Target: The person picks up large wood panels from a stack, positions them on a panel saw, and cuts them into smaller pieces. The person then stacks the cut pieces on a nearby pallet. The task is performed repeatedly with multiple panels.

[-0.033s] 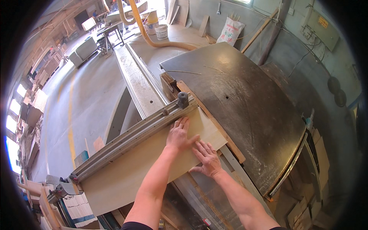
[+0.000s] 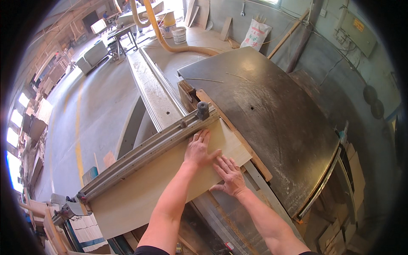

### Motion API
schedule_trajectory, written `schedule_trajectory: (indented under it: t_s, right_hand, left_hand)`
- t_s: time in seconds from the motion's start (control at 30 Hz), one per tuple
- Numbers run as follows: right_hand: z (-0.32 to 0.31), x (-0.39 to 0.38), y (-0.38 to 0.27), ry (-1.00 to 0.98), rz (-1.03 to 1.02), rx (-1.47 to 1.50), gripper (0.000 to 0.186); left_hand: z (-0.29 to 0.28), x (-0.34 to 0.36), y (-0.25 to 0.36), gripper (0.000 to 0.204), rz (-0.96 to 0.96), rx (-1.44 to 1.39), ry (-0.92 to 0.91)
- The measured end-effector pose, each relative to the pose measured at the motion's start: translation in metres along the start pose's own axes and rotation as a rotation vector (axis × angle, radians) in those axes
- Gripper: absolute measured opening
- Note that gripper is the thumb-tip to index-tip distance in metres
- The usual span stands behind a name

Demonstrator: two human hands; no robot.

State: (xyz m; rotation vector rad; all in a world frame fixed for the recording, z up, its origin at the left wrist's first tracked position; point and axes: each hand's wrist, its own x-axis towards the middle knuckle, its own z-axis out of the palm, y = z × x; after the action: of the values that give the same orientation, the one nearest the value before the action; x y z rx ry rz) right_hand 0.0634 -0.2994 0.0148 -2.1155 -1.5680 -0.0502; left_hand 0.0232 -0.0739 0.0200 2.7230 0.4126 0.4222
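Observation:
A long pale plywood board (image 2: 140,197) lies flat with its far edge along a metal fence (image 2: 144,154). My left hand (image 2: 198,151) rests palm down on the board, its fingers stretched toward the fence and its thumb pointing right. Beside it, my right hand (image 2: 231,176) lies across the board's near edge. Its fingers are apart on the top face, while the thumb sits at the near edge. The two hands almost touch. At the board's right end runs a narrow wooden strip (image 2: 245,142), next to a large dark metal table (image 2: 272,106).
A dark knob (image 2: 202,110) stands on the fence's right end. Beyond the fence extends a long metal sliding rail (image 2: 155,87). A yellow hose (image 2: 163,42) curves down behind the table. A white bucket (image 2: 179,35) and a printed sack (image 2: 256,35) stand farther back. Offcuts (image 2: 335,233) are piled at lower right.

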Motion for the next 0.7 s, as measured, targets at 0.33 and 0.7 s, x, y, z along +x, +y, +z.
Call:
schedule_trajectory:
  t_s: [0.33, 0.7]
  right_hand:
    - [0.001, 0.025, -0.004, 0.031, 0.012, 0.069, 0.094]
    - [0.015, 0.026, 0.008, 0.086, 0.032, -0.111, 0.094]
  left_hand:
    - [0.001, -0.043, -0.008, 0.083, -0.059, 0.009, 0.041]
    - [-0.062, -0.080, 0.015, 0.107, -0.087, 0.017, -0.051]
